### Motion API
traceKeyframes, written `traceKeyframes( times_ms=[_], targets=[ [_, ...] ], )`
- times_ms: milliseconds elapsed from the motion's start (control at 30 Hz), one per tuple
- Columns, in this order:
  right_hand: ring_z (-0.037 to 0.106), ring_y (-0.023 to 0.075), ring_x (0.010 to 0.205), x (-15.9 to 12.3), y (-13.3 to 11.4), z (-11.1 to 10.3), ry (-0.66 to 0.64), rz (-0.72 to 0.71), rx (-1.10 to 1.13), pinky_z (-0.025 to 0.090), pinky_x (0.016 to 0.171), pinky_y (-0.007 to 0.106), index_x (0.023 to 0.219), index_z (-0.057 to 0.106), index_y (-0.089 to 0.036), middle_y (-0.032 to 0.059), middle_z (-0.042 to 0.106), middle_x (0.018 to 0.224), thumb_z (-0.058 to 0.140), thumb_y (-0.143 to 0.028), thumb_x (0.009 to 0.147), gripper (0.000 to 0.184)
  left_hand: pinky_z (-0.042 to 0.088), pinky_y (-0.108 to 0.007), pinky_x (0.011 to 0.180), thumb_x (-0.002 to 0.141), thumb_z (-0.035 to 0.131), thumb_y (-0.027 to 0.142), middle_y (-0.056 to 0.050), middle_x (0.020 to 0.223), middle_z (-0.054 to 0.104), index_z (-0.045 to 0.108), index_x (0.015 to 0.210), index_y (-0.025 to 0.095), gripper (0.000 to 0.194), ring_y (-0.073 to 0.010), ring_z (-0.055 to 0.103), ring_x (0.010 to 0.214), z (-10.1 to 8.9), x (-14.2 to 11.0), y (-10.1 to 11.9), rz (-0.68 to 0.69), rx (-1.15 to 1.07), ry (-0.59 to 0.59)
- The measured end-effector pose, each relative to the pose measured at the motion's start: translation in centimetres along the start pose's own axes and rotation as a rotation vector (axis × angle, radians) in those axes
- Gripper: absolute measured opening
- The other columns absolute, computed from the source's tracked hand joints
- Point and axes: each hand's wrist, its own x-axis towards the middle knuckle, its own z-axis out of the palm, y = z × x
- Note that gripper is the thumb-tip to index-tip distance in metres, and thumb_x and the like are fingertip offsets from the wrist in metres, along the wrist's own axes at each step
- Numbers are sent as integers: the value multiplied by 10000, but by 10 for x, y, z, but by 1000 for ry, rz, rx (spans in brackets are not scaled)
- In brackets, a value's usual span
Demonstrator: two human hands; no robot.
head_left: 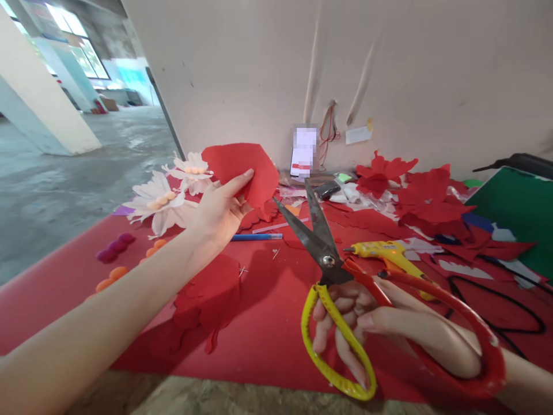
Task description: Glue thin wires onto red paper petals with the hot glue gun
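Observation:
Pinched in my left hand (224,210) is a piece of red felt (259,173), held up above the table with the thumb on its near face. My right hand (367,323) is wrapped in the handles of a pair of scissors (328,260), one handle yellow and the other red. The blades are spread and point up and away, their tips just right of the felt. Below my left forearm lie more red cut pieces (211,294). A blue pen (257,237) rests behind them on the red tabletop (268,334).
White fabric flowers (159,202) stand at the left, near orange (112,278) and purple pompom strips (116,246). A yellow glue gun (389,251) lies at right, before red flowers (432,193) and a green board (518,213). A phone (305,151) leans on the wall.

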Motion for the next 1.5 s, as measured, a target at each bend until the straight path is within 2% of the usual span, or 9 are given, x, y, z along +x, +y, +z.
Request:
traceKeyframes(
  times_ms=[167,333,400,533,700,900,1033,1233,1500],
  targets=[
    [587,153,655,3,1,3,-93,82,223,490,664,299,739,547,-173,79,608,781,436,-324,712,189,518,-203,620,727,656,103,28,855,722,597,648,202,140,-164,614,977,2,0,0,-4,-3,21],
    [541,139,550,4,3,4,-115,76,234,472,591,293,820,546,-172,58,597,729,446,-346,695,236,496,-171,569,728,655,90,34,764,714,588,633,199,160,-142,627,926,2,0,0,-5,-8,20],
    [544,154,560,4,3,3,-109,94,218,471,591,306,824,553,-180,54,593,708,440,-360,696,248,500,-170,570,731,650,92,26,763,712,586,632,191,154,-144,632,915,3,0,-1,-6,-8,20],
    [572,175,637,3,0,3,-73,124,216,480,682,343,738,554,-190,82,620,857,452,-353,690,198,518,-185,588,719,653,105,7,828,716,588,665,180,113,-163,632,943,3,0,-2,1,-4,29],
    [557,127,579,2,2,4,-58,152,308,474,612,261,817,580,-183,51,619,782,484,-339,691,222,524,-151,615,726,644,93,30,871,717,597,656,188,128,-141,620,970,1,2,0,2,-2,14],
    [562,145,591,5,4,3,-58,111,302,487,608,294,788,558,-179,81,637,841,497,-344,682,206,516,-156,569,731,651,103,23,806,718,615,654,193,124,-155,617,975,1,1,-1,0,-9,8],
    [588,144,649,3,3,3,-44,103,304,488,598,255,745,572,-186,51,621,783,501,-328,704,164,509,-160,559,741,633,82,26,769,707,610,638,192,152,-141,631,898,4,-2,-1,1,-24,20],
    [613,121,682,-2,7,1,-5,94,347,491,682,257,870,565,-192,34,628,840,469,-257,746,170,496,-169,589,705,663,69,24,653,678,599,615,169,150,-115,633,757,4,-1,-4,9,-27,18],
    [577,107,498,14,24,4,19,-50,444,437,503,224,852,559,-157,44,640,740,515,-269,671,217,487,-178,518,667,690,118,-6,664,680,638,690,126,58,-119,634,605,6,-9,-19,27,-14,-90]
  ],
)
